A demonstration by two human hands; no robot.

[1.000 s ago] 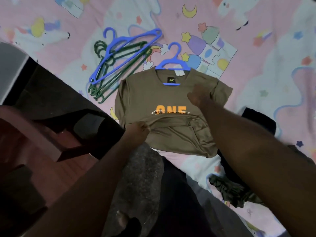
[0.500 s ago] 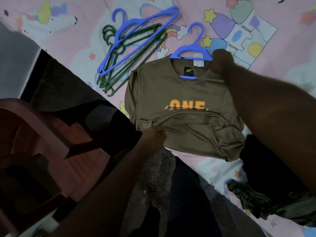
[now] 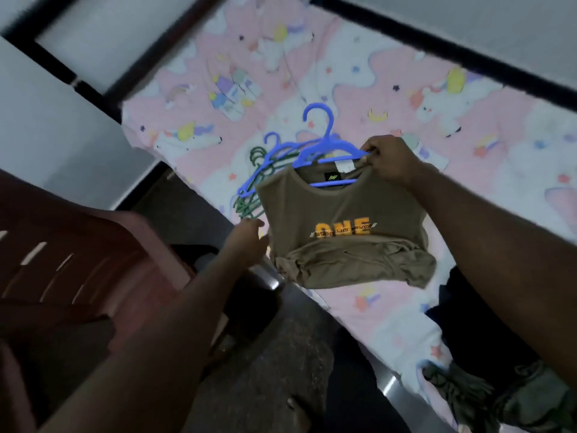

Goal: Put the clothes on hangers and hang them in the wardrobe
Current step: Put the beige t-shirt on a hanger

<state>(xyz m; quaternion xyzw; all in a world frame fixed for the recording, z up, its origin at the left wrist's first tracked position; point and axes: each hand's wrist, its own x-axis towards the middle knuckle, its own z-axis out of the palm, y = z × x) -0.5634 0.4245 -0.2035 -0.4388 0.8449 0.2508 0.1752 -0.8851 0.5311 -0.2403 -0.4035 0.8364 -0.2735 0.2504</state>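
Observation:
An olive-brown T-shirt (image 3: 340, 214) with orange "ONE" print hangs on a blue hanger (image 3: 324, 145), lifted above the pink bed sheet (image 3: 468, 170). My right hand (image 3: 388, 160) grips the hanger's right arm together with the shirt's shoulder. The shirt's lower part is bunched and folded up. My left hand (image 3: 248, 242) is beside the shirt's left edge with its fingers loose, holding nothing. A pile of spare blue and green hangers (image 3: 259, 179) lies on the bed behind the shirt.
Dark clothes (image 3: 487, 332) and a crumpled olive garment (image 3: 505, 398) lie on the bed at the lower right. A reddish-brown chair (image 3: 71, 270) stands at the left. The bed's dark frame (image 3: 437, 48) runs along the light wall.
My right hand moved from the shirt's chest to the hanger's right shoulder and lifted shirt and hanger off the bed. My left hand let go of the hem. The view pulled back.

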